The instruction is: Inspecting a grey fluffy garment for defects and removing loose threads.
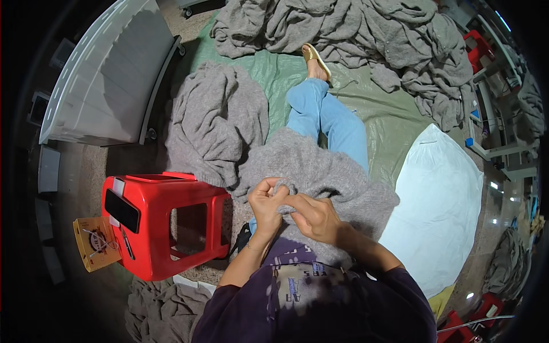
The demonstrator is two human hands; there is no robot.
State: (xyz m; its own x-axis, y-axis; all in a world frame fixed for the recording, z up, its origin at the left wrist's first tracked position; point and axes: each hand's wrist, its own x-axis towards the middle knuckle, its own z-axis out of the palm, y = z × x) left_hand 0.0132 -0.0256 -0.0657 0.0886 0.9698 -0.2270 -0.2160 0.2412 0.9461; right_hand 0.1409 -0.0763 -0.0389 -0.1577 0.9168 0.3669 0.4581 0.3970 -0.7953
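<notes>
Here they were, both hands busy close in: the left hand [266, 206] and the right hand [316, 218] sat nearly together, and the grey knit [327, 171] was pinched between them! The left hand's fingers curled in on a small fold, while the right hand's thumb and fingers were closed on the same bit of cloth. Whether their fingertips actually touched, I couldn't tell from where I stood.

And that, I judged, was the relation everything hung on: the fold lay just right of the left hand and just left of the right, neither one clearly nearer. As far as I could make out, its short strip ran away from the person, crosswise to the line joining the hands. The rest of the knit spread loosely ahead of both, over the blue trousers [347, 132], with plenty lying out past the right hand; crumpled like that, it showed no clear long axis.

Round about, a second grey pile [209, 117] lay ahead and left of the left hand, a red stool [154, 228] stood off to its left, and a white bag [437, 194] lay right of the right hand, by the knit's edge.
</notes>
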